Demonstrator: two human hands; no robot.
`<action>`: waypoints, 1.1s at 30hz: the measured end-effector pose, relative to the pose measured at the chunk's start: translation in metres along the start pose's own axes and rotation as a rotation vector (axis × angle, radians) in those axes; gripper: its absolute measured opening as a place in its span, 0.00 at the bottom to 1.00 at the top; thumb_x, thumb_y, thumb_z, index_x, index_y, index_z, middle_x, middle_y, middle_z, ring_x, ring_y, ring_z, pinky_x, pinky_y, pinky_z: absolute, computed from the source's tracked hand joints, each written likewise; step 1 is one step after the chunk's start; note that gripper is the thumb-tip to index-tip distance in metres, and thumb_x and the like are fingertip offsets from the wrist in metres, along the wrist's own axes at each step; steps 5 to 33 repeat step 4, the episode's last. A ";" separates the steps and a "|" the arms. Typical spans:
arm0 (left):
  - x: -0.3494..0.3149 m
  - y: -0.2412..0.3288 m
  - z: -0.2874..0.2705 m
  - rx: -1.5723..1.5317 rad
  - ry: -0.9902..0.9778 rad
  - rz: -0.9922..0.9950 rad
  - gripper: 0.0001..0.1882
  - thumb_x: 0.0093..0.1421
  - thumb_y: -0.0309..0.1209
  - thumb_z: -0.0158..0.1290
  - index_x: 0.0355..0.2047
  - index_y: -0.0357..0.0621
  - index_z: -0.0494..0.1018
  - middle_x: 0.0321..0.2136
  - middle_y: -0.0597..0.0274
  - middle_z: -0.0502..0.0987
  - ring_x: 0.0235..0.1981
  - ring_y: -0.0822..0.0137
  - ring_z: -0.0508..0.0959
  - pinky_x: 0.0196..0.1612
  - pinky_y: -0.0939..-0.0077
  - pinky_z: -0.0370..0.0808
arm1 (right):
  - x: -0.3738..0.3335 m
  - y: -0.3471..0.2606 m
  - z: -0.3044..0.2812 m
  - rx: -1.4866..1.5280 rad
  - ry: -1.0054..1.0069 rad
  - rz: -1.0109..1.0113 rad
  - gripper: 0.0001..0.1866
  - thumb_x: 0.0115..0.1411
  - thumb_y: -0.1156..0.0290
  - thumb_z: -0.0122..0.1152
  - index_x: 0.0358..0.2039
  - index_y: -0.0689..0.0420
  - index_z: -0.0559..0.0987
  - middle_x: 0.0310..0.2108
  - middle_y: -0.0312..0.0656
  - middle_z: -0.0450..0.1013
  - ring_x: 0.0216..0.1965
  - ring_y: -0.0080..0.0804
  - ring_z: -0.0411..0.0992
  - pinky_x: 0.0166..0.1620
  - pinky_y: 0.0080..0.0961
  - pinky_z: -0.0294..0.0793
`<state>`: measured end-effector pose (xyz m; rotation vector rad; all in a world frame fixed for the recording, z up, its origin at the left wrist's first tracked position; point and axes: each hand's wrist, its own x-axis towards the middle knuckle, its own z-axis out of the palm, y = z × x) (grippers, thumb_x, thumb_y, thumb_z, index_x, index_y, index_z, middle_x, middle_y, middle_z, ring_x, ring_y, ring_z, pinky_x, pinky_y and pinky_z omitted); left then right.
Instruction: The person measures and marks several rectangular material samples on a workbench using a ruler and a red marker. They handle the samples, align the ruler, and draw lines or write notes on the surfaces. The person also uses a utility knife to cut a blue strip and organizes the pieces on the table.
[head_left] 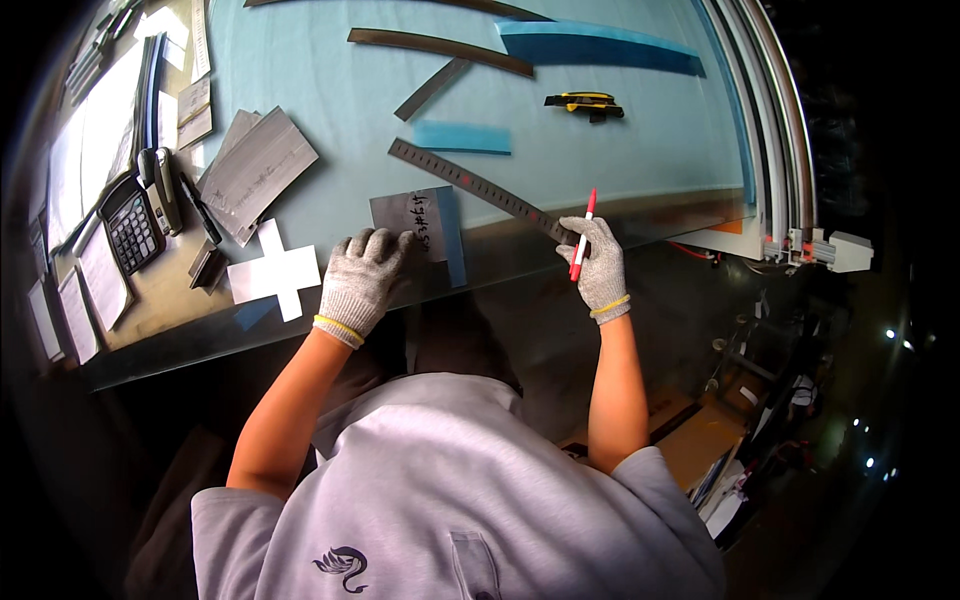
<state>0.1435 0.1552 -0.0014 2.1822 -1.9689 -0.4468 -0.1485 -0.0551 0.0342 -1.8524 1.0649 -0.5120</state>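
Note:
My left hand (364, 278), in a grey knit glove with a yellow cuff edge, rests at the table's near edge with fingers a little apart and slightly bent. Its thumb side touches a grey plate (425, 215) that bears dark handwriting and has a blue film strip (451, 240) along its right side. In my right hand (603, 270), gloved alike, a red and white marker (583, 240) stands nearly upright between the fingers. A steel ruler (475, 187) slants across the table, its lower right end meeting the right fingertips; whether they grip it, I cannot tell.
A yellow and black utility knife (586, 103), brown strips (440, 48) and blue strips (600, 48) lie farther back. At left are grey sheets (262, 165), a white cross-shaped piece (275, 270), a calculator (131, 228) and papers. Metal rails (765, 100) border the right.

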 end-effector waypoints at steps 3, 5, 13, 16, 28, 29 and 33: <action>-0.013 -0.007 0.005 -0.011 0.097 -0.006 0.40 0.56 0.42 0.63 0.69 0.58 0.64 0.60 0.55 0.68 0.62 0.50 0.69 0.61 0.52 0.68 | -0.003 0.027 0.006 -0.031 -0.074 0.034 0.23 0.51 0.92 0.66 0.48 0.60 0.82 0.41 0.42 0.72 0.42 0.33 0.76 0.45 0.27 0.84; -0.014 -0.010 0.009 -0.056 0.104 -0.004 0.42 0.55 0.42 0.65 0.70 0.57 0.63 0.61 0.55 0.68 0.63 0.49 0.68 0.63 0.46 0.65 | -0.005 0.033 0.008 0.036 -0.114 0.099 0.21 0.56 0.89 0.63 0.49 0.58 0.83 0.45 0.42 0.73 0.43 0.39 0.76 0.47 0.32 0.85; -0.014 -0.010 0.009 -0.056 0.104 -0.004 0.42 0.55 0.42 0.65 0.70 0.57 0.63 0.61 0.55 0.68 0.63 0.49 0.68 0.63 0.46 0.65 | -0.005 0.033 0.008 0.036 -0.114 0.099 0.21 0.56 0.89 0.63 0.49 0.58 0.83 0.45 0.42 0.73 0.43 0.39 0.76 0.47 0.32 0.85; -0.014 -0.010 0.009 -0.056 0.104 -0.004 0.42 0.55 0.42 0.65 0.70 0.57 0.63 0.61 0.55 0.68 0.63 0.49 0.68 0.63 0.46 0.65 | -0.005 0.033 0.008 0.036 -0.114 0.099 0.21 0.56 0.89 0.63 0.49 0.58 0.83 0.45 0.42 0.73 0.43 0.39 0.76 0.47 0.32 0.85; -0.014 -0.010 0.009 -0.056 0.104 -0.004 0.42 0.55 0.42 0.65 0.70 0.57 0.63 0.61 0.55 0.68 0.63 0.49 0.68 0.63 0.46 0.65 | -0.005 0.033 0.008 0.036 -0.114 0.099 0.21 0.56 0.89 0.63 0.49 0.58 0.83 0.45 0.42 0.73 0.43 0.39 0.76 0.47 0.32 0.85; -0.014 -0.010 0.009 -0.056 0.104 -0.004 0.42 0.55 0.42 0.65 0.70 0.57 0.63 0.61 0.55 0.68 0.63 0.49 0.68 0.63 0.46 0.65 | -0.005 0.033 0.008 0.036 -0.114 0.099 0.21 0.56 0.89 0.63 0.49 0.58 0.83 0.45 0.42 0.73 0.43 0.39 0.76 0.47 0.32 0.85; -0.014 -0.010 0.009 -0.056 0.104 -0.004 0.42 0.55 0.42 0.65 0.70 0.57 0.63 0.61 0.55 0.68 0.63 0.49 0.68 0.63 0.46 0.65 | -0.005 0.033 0.008 0.036 -0.114 0.099 0.21 0.56 0.89 0.63 0.49 0.58 0.83 0.45 0.42 0.73 0.43 0.39 0.76 0.47 0.32 0.85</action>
